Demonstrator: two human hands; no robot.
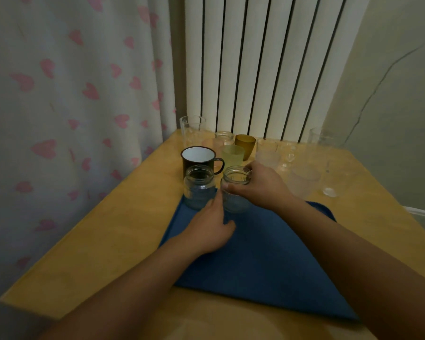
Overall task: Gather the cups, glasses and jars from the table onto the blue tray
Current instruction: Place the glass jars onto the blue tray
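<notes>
No words, labels, brands or numbers are showing legibly anywhere: the jar [236, 190] under the right hand [260, 187], the jar [198, 186] beside the left hand [210, 229] and the mug [198, 161] beyond them are all bearing no readable marking

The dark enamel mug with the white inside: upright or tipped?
Upright: the dark enamel mug shows its round white opening facing up, behind the glass jars.

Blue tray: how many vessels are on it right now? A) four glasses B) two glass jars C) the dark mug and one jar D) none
B: two glass jars stand at the far left corner of the blue tray, the left jar and the right jar, which the right hand grips at its rim.
</notes>
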